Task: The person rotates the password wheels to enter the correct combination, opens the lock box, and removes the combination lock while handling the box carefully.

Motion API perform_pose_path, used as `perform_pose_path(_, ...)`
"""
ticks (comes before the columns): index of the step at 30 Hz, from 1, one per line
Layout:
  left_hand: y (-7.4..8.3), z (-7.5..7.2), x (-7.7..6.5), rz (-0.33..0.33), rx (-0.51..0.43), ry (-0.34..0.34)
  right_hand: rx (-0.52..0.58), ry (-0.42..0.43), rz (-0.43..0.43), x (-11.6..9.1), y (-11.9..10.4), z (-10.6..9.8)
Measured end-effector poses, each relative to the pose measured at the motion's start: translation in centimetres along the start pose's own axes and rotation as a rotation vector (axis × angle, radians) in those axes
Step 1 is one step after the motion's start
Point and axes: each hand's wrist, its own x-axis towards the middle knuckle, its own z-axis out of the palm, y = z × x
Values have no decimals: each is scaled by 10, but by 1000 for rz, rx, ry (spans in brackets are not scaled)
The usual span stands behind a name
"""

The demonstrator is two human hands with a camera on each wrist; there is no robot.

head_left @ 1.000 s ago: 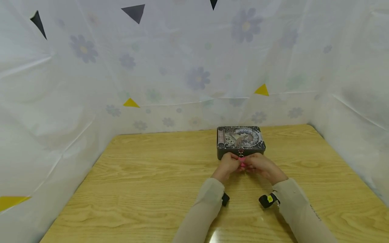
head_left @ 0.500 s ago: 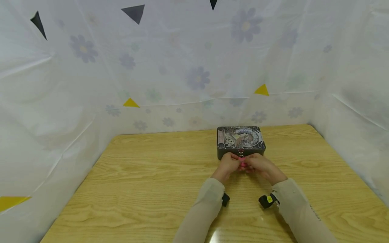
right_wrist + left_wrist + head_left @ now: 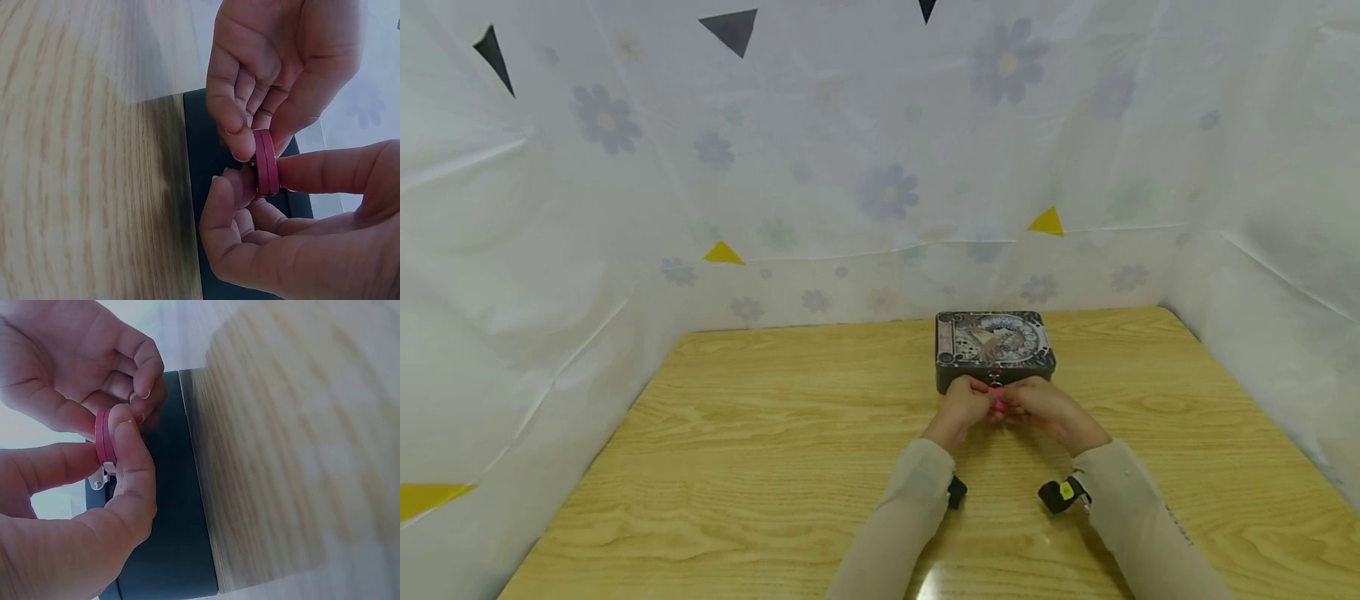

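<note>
A dark tin box (image 3: pixel 992 340) with a printed lid lies closed towards the back right of the table. At its front hangs a small pink padlock (image 3: pixel 997 398), by a metal clasp (image 3: pixel 98 480). My left hand (image 3: pixel 962 407) pinches the padlock between thumb and finger from the left. From the other side, my right hand (image 3: pixel 1051 410) also pinches it, its thumb on one face in the right wrist view. Seen edge-on, the padlock body (image 3: pixel 267 164) is round-edged and deep pink. Fingers cover much of it, so any keyhole or key is hidden.
The wooden table (image 3: pixel 760 450) reaches to white flowered sheeting (image 3: pixel 850 167) behind the box and at both sides. Black wrist camera mounts (image 3: pixel 1060 496) sit under the sleeves, just above the tabletop.
</note>
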Motion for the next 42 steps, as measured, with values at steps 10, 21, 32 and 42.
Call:
perform_pose_path(10, 0, 0, 0, -18, 25, 7, -40, -10, -5, 0, 2, 2)
perform_pose_path(21, 0, 0, 0, -3, 25, 5, -44, -7, -5, 1, 2, 2)
perform_pose_path(32, 1, 0, 0, 6, -18, 11, -19, 20, -23, 2, 2, 0)
perform_pose_path(42, 1, 0, 0, -7, 8, 9, -47, 1, -15, 1, 0, 1)
